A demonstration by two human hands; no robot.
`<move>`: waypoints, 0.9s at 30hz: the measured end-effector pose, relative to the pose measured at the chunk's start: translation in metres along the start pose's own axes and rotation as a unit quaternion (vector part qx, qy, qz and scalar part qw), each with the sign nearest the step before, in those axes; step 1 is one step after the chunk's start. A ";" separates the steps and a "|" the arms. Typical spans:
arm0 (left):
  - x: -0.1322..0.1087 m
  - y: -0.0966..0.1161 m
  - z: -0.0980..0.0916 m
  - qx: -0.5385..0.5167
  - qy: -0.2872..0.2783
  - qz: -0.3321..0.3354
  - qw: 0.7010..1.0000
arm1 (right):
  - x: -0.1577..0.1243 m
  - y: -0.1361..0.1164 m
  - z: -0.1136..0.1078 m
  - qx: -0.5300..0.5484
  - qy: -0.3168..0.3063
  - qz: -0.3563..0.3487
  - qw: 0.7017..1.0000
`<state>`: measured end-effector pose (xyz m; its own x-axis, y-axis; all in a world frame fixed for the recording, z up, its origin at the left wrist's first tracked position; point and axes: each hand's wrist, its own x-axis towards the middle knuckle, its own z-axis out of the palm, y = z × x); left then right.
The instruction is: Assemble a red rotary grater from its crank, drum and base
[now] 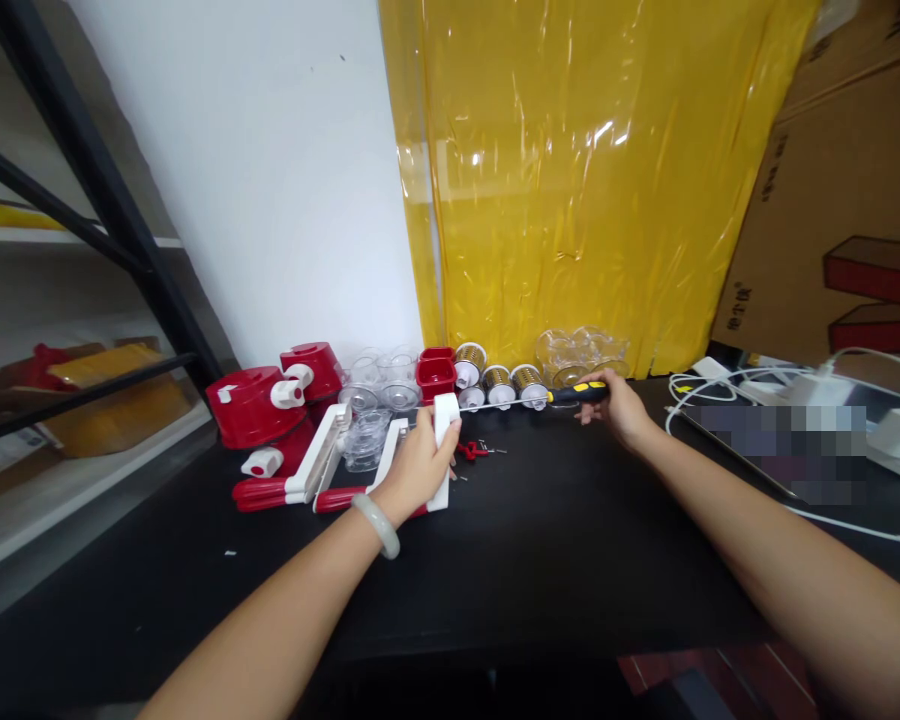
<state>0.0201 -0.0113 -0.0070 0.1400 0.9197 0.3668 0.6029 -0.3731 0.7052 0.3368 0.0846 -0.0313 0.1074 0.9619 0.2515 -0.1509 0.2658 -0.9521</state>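
The left hand [418, 462], reached across a black table [570, 560], had its thumb and fingers closed about a white-and-red handle piece [445, 408]; the upper white end stood clear above the fingertips, a further white length showed below the hand, and the red portion lay partly behind the wrist. The right hand [618, 408] was closed on the rear of a black-and-yellow screwdriver [591, 391], the handle projecting leftward from the grip, with some fingers loosely curled beneath it. The shaft lay nearly level between the hands, its far end at the upper white end of the handle piece; whether the tip was seated in it could not be told. Just right of the left fingers, on the table, lay a small red part [474, 451] among loose screws. Two similar handle pieces [328, 455] lay left of the left hand, near red housings [246, 407]. Behind the shaft stood perforated drums [499, 386] and a red container [436, 374].
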 end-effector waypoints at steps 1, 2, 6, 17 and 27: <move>0.000 0.000 0.000 -0.003 -0.002 -0.003 1.000 | 0.000 -0.001 0.000 0.021 0.001 0.012 1.000; -0.001 0.001 0.000 -0.007 -0.004 -0.006 1.000 | 0.000 -0.002 0.000 0.037 0.001 0.018 0.999; -0.002 0.001 0.001 -0.016 -0.003 -0.007 1.000 | 0.002 -0.004 -0.002 0.046 0.005 -0.001 0.999; 0.000 0.002 0.000 -0.008 0.004 -0.005 1.000 | 0.000 0.003 -0.001 -0.054 0.000 -0.045 0.998; -0.004 0.005 -0.001 0.025 -0.008 -0.036 0.999 | 0.002 -0.001 -0.001 0.047 0.003 -0.012 0.999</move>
<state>0.0213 -0.0169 -0.0045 0.1065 0.9458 0.3066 0.6503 -0.2996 0.6981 0.3384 0.0860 -0.0302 0.1189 0.9548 0.2726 -0.2403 0.2940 -0.9251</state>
